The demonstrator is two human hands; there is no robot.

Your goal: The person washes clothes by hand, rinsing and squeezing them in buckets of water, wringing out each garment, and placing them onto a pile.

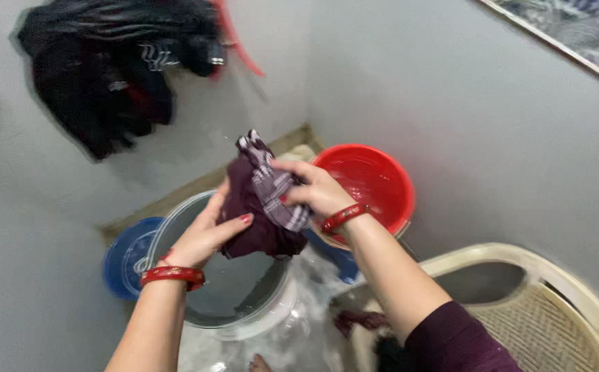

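Maroon cloth [261,207] clutched between left hand [203,238] and right hand [317,193].

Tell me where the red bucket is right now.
In the head view, the red bucket sits right of centre by the wall, just behind the right hand.

The cloth [261,203] at the centre is dark maroon, with a purple-and-white checked part. At two o'clock the bucket [372,182] is bright red; at nine o'clock a tub [126,256] is blue. Both bangles [173,275] are red. The chair [540,313] at four o'clock looks cream, perhaps beige.
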